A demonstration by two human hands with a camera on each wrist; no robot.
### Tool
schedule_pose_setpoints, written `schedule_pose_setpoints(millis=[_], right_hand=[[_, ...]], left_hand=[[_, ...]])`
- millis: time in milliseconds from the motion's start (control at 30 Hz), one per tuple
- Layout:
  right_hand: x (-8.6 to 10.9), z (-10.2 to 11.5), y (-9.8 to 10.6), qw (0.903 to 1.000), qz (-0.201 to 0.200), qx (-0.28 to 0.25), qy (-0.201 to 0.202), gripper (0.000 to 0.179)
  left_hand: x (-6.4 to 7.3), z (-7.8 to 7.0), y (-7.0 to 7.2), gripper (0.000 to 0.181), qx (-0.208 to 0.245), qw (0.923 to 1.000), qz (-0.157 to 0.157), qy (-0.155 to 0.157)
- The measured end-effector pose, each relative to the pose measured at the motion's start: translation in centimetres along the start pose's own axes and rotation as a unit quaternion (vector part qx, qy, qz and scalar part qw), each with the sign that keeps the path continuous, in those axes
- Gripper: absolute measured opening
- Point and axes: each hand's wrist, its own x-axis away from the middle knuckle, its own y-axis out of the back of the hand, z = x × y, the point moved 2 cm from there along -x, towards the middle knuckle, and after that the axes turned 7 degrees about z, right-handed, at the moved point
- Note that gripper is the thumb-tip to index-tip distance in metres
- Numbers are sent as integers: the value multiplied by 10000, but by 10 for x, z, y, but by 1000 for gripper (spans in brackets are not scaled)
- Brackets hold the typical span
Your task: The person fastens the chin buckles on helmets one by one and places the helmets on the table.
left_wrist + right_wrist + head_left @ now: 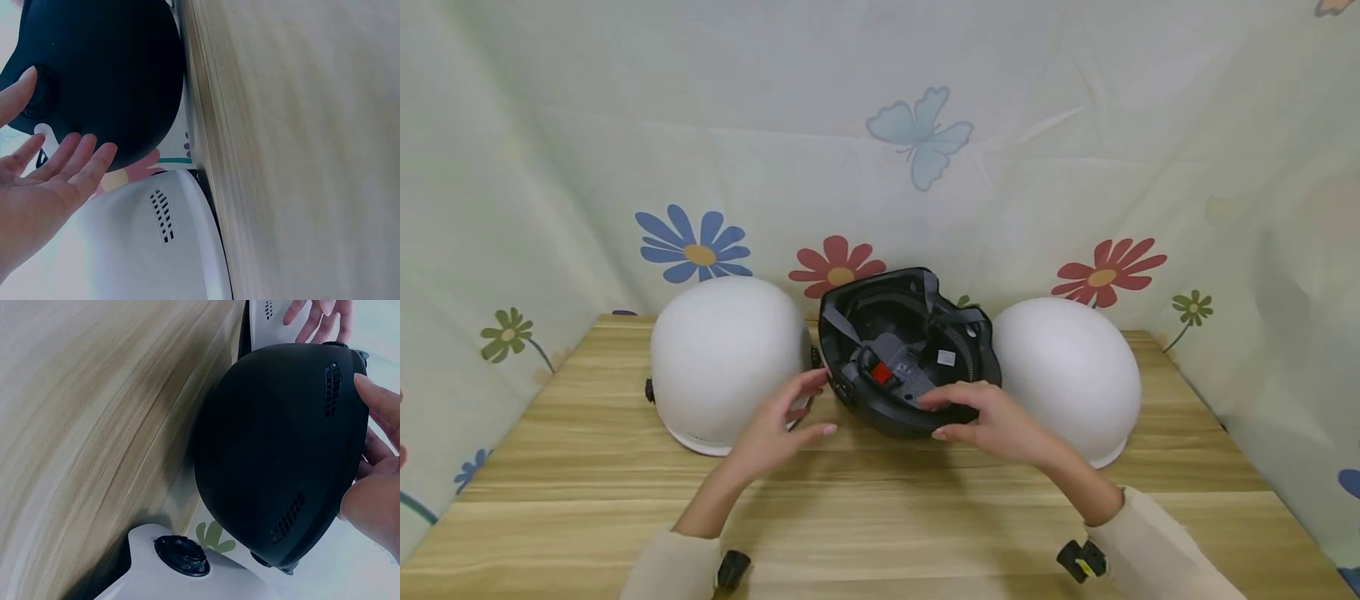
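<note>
A black helmet [887, 421] lies upside down, tilted toward me, its dark padded inside, straps and red buckle [882, 372] facing up. My right hand [1000, 421] grips its near rim, fingers over the inside and thumb on the outer shell; the right wrist view shows the thumb against the black shell [275, 444]. Beside the helmet's left side, my left hand [775, 429] has its fingers spread and relaxed, holding nothing. From the left wrist, the left hand [44, 194] appears in front of the black shell [119, 75]; whether a fingertip touches it I cannot tell.
One white helmet [726, 358] sits dome up on the left, close to my left hand. Another white helmet [1067, 375] sits dome up on the right, behind my right forearm. All rest on a wood-grain table [865, 533], with a flower-printed cloth [820, 183] hanging behind.
</note>
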Motion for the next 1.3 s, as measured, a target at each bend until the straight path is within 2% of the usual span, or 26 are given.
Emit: schedule_pose_setpoints(millis=[233,400,567,767,900,1000,1067,1300], right_hand=[[-6,2,0,9991,-362,-124,157,34],[-11,13,6,9955,-845,-396,162,32],[-15,25,17,9882,-1188,-970,3,34],[-14,28,30,9741,-1510,-1586,-561,34],[-9,22,35,9569,-1569,-2199,-1063,33],[-6,20,38,9480,-1577,-2429,-1318,34],[-5,20,40,9467,-1541,-2471,-1381,35],[-3,23,44,9348,-1151,-3096,-1304,44]], left_hand=[[-1,1,-3,71,-60,9995,290,76],[-3,-5,-1,74,-59,9990,395,190],[-7,-15,4,73,-110,9996,237,111],[-10,-25,11,71,-182,9998,-17,-42],[-11,-28,11,71,-195,9997,16,-112],[-11,-27,8,72,-254,9995,159,-92],[-11,-26,6,73,-319,9992,242,-34],[-13,-23,2,78,-464,9978,454,101]])
